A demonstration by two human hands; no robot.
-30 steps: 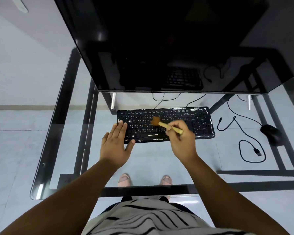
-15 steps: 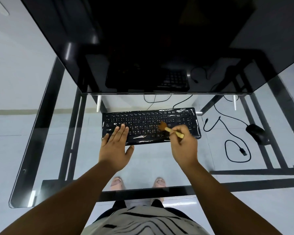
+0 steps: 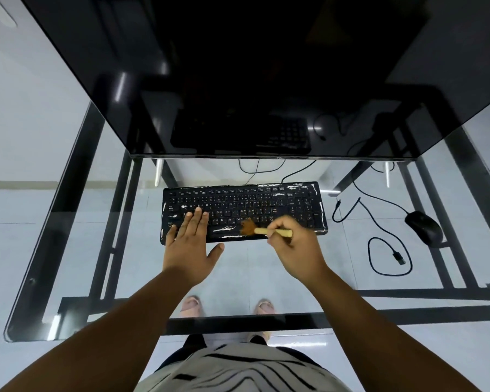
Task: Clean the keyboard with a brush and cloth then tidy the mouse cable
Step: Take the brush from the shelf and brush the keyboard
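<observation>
Gripping a small wooden-handled brush [image 3: 266, 230], right hand [image 3: 293, 244] hides the black keyboard's [image 3: 244, 206] near edge | left hand [image 3: 191, 244] flat, fingers straight, covering left keys | bare glass desk [image 3: 249, 267] nearer than both hands

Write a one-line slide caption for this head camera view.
Right hand sweeps a brush along the keyboard while the left hand steadies it.

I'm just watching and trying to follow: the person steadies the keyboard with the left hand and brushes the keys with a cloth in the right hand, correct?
Not quite. The right hand holds a brush, not a cloth, as the head view shows. The left hand does rest flat on the keyboard.
</observation>
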